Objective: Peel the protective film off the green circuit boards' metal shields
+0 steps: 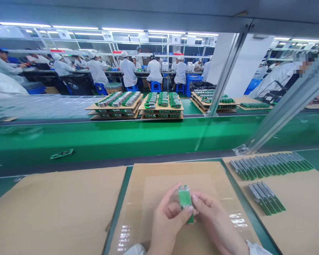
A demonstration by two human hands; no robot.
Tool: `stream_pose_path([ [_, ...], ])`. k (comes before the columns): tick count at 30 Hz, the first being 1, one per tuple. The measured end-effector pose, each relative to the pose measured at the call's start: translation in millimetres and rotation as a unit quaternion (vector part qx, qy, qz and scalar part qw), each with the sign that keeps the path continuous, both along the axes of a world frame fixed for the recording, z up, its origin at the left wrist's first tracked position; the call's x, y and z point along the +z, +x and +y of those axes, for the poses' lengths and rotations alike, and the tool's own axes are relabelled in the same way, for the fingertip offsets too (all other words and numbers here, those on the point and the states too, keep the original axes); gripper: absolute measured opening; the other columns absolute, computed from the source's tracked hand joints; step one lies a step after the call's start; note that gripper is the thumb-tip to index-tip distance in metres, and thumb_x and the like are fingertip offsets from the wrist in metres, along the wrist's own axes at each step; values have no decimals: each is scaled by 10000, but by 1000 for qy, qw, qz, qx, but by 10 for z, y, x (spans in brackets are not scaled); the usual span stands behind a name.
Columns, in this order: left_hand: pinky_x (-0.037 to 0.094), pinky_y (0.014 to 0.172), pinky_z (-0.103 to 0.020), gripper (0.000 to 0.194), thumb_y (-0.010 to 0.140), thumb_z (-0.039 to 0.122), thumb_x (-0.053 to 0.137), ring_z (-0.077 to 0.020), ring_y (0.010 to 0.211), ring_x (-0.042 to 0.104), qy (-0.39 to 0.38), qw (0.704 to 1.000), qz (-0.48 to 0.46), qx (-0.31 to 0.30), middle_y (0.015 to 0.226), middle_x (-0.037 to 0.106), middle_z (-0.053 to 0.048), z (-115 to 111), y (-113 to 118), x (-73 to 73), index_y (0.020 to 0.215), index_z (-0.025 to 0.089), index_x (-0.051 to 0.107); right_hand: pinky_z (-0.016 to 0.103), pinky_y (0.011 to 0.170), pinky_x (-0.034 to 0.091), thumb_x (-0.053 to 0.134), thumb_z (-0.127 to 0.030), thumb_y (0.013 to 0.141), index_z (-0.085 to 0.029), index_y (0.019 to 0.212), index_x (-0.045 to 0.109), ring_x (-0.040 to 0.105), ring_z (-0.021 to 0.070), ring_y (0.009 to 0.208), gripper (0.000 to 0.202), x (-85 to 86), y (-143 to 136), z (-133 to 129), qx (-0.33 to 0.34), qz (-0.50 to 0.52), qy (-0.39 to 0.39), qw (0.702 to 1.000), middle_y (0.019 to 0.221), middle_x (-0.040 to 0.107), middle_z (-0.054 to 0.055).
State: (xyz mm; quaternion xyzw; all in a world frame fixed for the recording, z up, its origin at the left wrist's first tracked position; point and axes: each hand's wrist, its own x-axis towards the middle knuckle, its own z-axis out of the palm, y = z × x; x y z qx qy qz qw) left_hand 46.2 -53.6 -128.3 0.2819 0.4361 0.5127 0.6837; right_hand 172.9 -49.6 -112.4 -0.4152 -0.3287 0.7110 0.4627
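A small green circuit board (185,198) stands tilted between my two hands, above the taped cardboard sheet (146,212) in front of me. My left hand (168,219) grips it, fingers behind and thumb across its lower front. At the board's right edge, my right hand (211,216) is closed, with thumb and forefinger pinched against that side. What the right fingertips hold besides the edge is hidden. On the cardboard to the right, a long row of boards with grey parts (271,164) overlaps, with a shorter row of similar boards (266,198) nearer me.
Another cardboard sheet (55,209) lies at left. Beyond runs a green conveyor belt (138,136) carrying a single board (62,154). Stacked cardboard trays of boards (162,106) stand behind it. A slanted metal post (284,102) rises at right. Several people in white work farther back.
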Motion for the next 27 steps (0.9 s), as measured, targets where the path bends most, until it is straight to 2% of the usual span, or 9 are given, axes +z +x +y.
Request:
stream_pose_path([
  [4, 547, 547, -280, 798, 560, 338, 859, -215, 612, 674, 9, 1000, 17, 22, 601, 718, -65, -5, 19, -71, 1253, 112, 536, 260, 663, 417, 640, -461, 826, -154, 795, 726, 478, 145, 653, 320, 67, 2, 30, 46, 48, -10, 998, 697, 611, 42],
  [7, 558, 536, -283, 809, 549, 344, 863, -217, 603, 677, 0, 999, 17, 27, 603, 721, -70, -14, 21, -57, 1247, 104, 531, 293, 728, 433, 639, -423, 831, -156, 733, 709, 470, 147, 633, 293, 96, -10, 25, 51, 63, -19, 997, 663, 580, 30],
  [10, 566, 542, -294, 797, 555, 328, 861, -222, 614, 682, -13, 999, 20, 24, 616, 724, -67, -11, 22, -20, 1244, 107, 527, 325, 774, 441, 639, -465, 813, -163, 727, 701, 488, 159, 642, 320, 111, -16, 16, 47, 35, -11, 998, 673, 589, 36],
  [14, 565, 547, -302, 797, 549, 305, 865, -215, 609, 676, -18, 1000, 15, 20, 615, 724, -64, -5, 27, 59, 1235, 97, 517, 300, 699, 430, 651, -526, 775, -157, 733, 687, 511, 179, 687, 374, 93, -13, 14, 45, 0, -19, 999, 710, 600, 51],
  [18, 546, 584, -293, 773, 594, 272, 842, -202, 630, 671, -31, 999, 14, 23, 630, 730, -66, -14, 25, 175, 1255, 90, 484, 259, 646, 397, 684, -509, 758, -156, 680, 643, 478, 160, 673, 364, 77, -7, 20, 39, 26, -29, 998, 636, 518, 11],
  [22, 509, 615, -278, 761, 599, 287, 841, -204, 659, 673, -36, 999, 15, -4, 654, 735, -65, -21, 2, 227, 1239, 123, 464, 236, 616, 368, 677, -501, 774, -163, 579, 553, 410, 126, 616, 410, 68, -7, 21, 50, 36, -13, 998, 590, 434, -25],
  [25, 460, 614, -241, 685, 608, 302, 836, -185, 654, 664, -25, 999, 25, -17, 612, 715, -22, -40, -14, 244, 1170, 174, 466, 231, 593, 365, 678, -529, 757, -155, 604, 589, 415, 114, 575, 414, 5, -20, 12, 24, -7, 0, 1000, 565, 456, -31],
  [27, 429, 614, -227, 609, 638, 301, 818, -170, 660, 654, -18, 999, 37, -5, 627, 711, -1, -49, -16, 265, 1125, 212, 464, 240, 607, 401, 684, -543, 736, -160, 702, 655, 486, 136, 600, 386, -60, -33, 13, -35, -73, 23, 996, 589, 532, -16],
])
